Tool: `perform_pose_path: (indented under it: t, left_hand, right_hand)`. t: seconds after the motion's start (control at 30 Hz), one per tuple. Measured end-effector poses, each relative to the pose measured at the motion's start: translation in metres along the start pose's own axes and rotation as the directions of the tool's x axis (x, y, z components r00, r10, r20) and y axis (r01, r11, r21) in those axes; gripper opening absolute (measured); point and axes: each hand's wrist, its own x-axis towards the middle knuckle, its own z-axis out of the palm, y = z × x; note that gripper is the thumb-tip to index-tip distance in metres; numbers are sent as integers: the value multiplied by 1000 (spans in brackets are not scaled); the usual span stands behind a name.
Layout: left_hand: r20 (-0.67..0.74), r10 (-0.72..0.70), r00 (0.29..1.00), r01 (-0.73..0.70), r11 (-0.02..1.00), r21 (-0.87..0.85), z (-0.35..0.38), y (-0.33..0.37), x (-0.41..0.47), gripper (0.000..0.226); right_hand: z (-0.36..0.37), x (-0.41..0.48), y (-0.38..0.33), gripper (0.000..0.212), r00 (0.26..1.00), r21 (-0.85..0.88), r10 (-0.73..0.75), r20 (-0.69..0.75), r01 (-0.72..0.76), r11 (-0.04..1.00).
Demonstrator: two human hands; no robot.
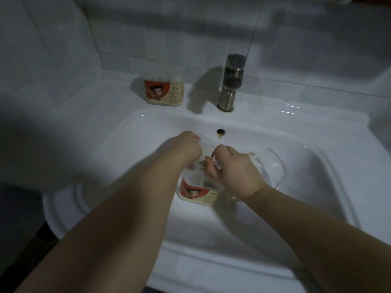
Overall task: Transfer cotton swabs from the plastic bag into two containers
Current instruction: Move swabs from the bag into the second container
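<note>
Above container [197, 192], right hand [234, 172] pinching swabs [216, 162], left hand [187, 146] gripping bag [208, 145]

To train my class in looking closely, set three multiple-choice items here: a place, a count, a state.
1. Where does the far container stand? A in the basin; B on the sink ledge left of the tap; C on the floor.
2. How many labelled containers show? A one; B two; C four.
3. What is the right hand doing? A hanging idle; B turning the tap; C pinching cotton swabs.
Answers: 1 B, it sits beside the tap. 2 B, a second container stands in the basin. 3 C, white tips show in its grip.
</note>
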Motion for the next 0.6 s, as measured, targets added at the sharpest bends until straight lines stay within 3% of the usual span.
perform_pose_path:
  t: [0.1,0.27,0.37,0.47,0.6]
  left_hand:
    - [-20,-12,1000,11,998,-55,0,-2,2,61]
    - [-47,-11,999,6,994,-105,0,-5,7,68]
    - [-25,-20,999,16,988,-153,3,-4,7,63]
    - [-28,-45,999,37,970,-241,3,-5,7,52]
    - [-35,-46,998,36,969,-243,3,-5,6,53]
  right_hand:
    - [-3,-4,1,36,994,-17,-82,68,83,996]
    - [-9,-8,4,27,990,-4,-60,126,61,998]
    - [-8,-10,5,26,974,23,47,222,-54,998]
    - [-4,-11,7,26,951,29,177,252,-191,981]
    - [0,-7,6,32,903,-36,318,288,-322,946]
